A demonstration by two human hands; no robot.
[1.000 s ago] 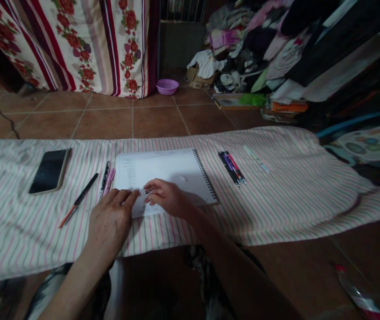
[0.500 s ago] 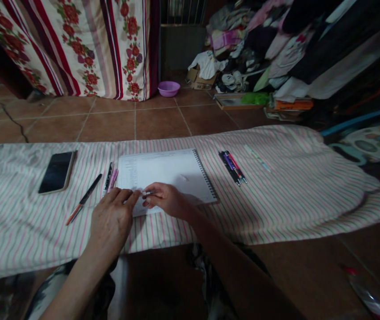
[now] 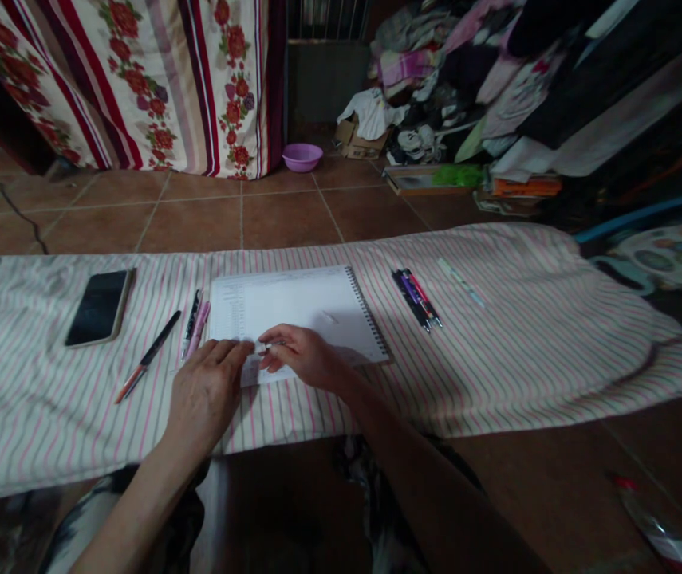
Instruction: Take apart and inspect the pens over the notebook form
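A spiral notebook point(image 3: 293, 295) lies open on the striped cloth, with printed or written rows along its left side. Over its lower part, my right hand point(image 3: 305, 355) pinches a slim pen point(image 3: 273, 344) that is mostly hidden by the fingers. My left hand point(image 3: 206, 379) rests palm down at the notebook's lower left corner. Its fingers are closed together, with the index tip close to a small pale bit at the pen's end; what it grips is hidden. A small whitish piece point(image 3: 329, 317) lies on the page. Left of the notebook are a pink pen point(image 3: 198, 325) and a black patterned pen point(image 3: 191, 323).
Further left lie a black and orange pen point(image 3: 147, 359) and a phone point(image 3: 100, 308). Several pens point(image 3: 417, 299) are grouped right of the notebook, with a pale green pen point(image 3: 461, 281) beyond. A purple basin point(image 3: 302, 158) stands on the tiled floor.
My left hand has shifted very slightly right, showing more of the two pens beside the notebook. The right hand keeps its pinch in nearly the same place.
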